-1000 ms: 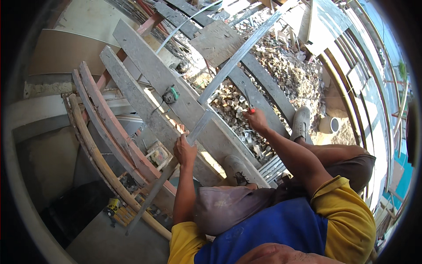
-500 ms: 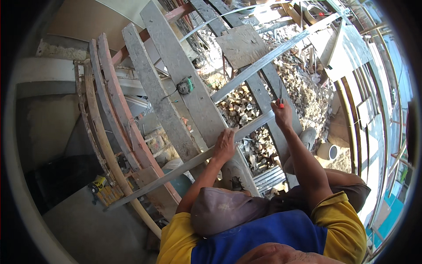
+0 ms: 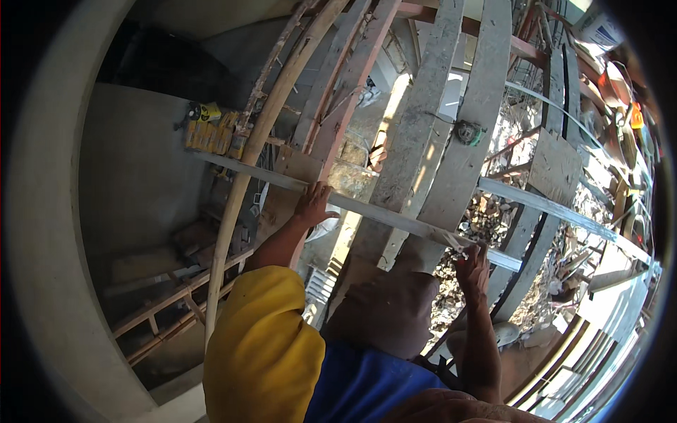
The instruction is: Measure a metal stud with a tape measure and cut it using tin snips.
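Note:
A long, thin grey metal straightedge [image 3: 395, 217] lies across several grey wooden planks [image 3: 465, 134]. My left hand [image 3: 312, 204] presses down on it near its left part, fingers spread. My right hand [image 3: 471, 264] touches it further right, pinching something small at its edge; what it pinches is too small to tell. A green tape measure [image 3: 467, 132] sits on one plank beyond the straightedge. My knee in brown trousers [image 3: 384, 303] is below, between both arms.
Reddish timber rails [image 3: 338, 84] and a bent pole [image 3: 240, 190] run to the left. A yellow spirit level [image 3: 209, 134] lies at the straightedge's left end. Rubble [image 3: 486, 218] lies under the planks. A deep drop with a wooden ladder [image 3: 169, 310] opens at the left.
The view has swung round, so planks and straightedge now run differently across the picture. Both hands stay on the straightedge, the left still pressing, the right now at its near edge.

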A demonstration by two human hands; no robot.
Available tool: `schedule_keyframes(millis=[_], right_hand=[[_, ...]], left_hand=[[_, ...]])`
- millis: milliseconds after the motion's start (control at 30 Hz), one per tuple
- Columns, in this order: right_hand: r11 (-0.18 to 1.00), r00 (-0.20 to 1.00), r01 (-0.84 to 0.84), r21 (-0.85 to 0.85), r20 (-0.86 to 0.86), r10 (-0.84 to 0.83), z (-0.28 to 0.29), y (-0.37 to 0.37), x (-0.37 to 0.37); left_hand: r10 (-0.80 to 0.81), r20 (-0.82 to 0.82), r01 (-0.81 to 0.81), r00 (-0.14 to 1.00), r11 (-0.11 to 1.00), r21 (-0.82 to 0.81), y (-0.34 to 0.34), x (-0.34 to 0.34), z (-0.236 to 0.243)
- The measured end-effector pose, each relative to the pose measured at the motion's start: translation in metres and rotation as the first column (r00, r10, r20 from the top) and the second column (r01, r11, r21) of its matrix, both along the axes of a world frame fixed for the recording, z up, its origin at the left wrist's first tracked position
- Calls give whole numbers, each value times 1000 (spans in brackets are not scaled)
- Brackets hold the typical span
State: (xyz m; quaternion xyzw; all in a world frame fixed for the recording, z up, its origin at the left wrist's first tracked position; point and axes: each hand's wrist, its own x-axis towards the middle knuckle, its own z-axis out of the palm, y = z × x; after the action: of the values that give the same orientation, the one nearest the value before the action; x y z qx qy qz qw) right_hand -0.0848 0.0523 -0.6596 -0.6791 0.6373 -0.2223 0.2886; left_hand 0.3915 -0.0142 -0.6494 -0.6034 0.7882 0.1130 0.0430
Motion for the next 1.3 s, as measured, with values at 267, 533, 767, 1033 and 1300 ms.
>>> schedule_keyframes(millis=[267,533,767,1033,1300], right_hand=[[997,966,-70,6,-250,70,-9,-7,-13],[903,895,333,-271,-210,-393,40,-36,-92],[433,364,877,208,303,-881,22,1,-56],[637,70,491,594,702,-708,54,27,106],[346,-341,655,672,671,-658,63,-31,63]], left_hand=[[-132,180,125,975,991,50,-6,36,-15],[-328,-144,356,934,895,270,-45,-132,41],[-381,-396,507,836,812,289,-72,-342,98],[-345,-592,606,728,727,322,-97,-503,116],[-392,-706,629,590,771,98,-91,-507,107]])
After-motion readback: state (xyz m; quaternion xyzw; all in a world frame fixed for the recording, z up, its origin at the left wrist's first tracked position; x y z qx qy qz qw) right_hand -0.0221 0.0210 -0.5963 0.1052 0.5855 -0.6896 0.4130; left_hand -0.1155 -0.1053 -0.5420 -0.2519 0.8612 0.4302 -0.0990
